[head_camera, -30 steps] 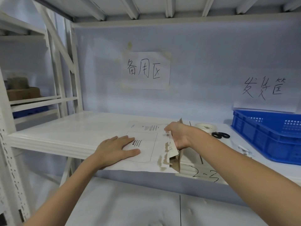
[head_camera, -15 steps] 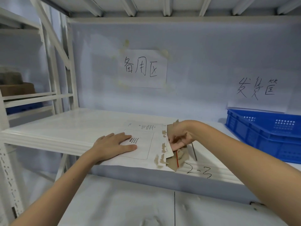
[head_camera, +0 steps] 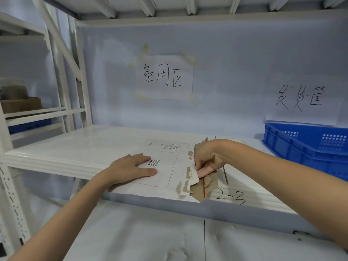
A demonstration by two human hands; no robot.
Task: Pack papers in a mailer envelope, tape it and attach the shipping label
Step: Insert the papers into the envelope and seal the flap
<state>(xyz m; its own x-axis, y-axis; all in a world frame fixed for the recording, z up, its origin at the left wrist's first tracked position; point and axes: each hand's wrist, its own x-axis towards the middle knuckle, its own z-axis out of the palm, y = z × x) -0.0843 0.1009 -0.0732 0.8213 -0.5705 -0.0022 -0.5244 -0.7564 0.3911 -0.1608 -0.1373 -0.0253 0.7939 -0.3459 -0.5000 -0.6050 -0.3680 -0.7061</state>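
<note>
A white mailer envelope (head_camera: 165, 176) with a printed label frame lies flat at the front edge of the white shelf (head_camera: 75, 147). Its torn right end shows brown cardboard. A brown flap (head_camera: 209, 187) with a red tear strip lies open to the right. My left hand (head_camera: 131, 168) presses flat on the envelope's left part. My right hand (head_camera: 205, 161) is at the open right end, with its fingers pinching the white edge there. Whether papers are inside is hidden.
A blue plastic crate (head_camera: 308, 147) stands at the right of the shelf. A tape roll (head_camera: 235, 140) peeks out behind my right wrist. Two handwritten paper signs hang on the back wall. "2-3" is written on the shelf's front. A neighbouring rack holds cardboard boxes at left.
The brown flap, upright a second ago, now lies flat to the right. My right hand has dropped lower onto the envelope's open end. My left hand stays pressed in place.
</note>
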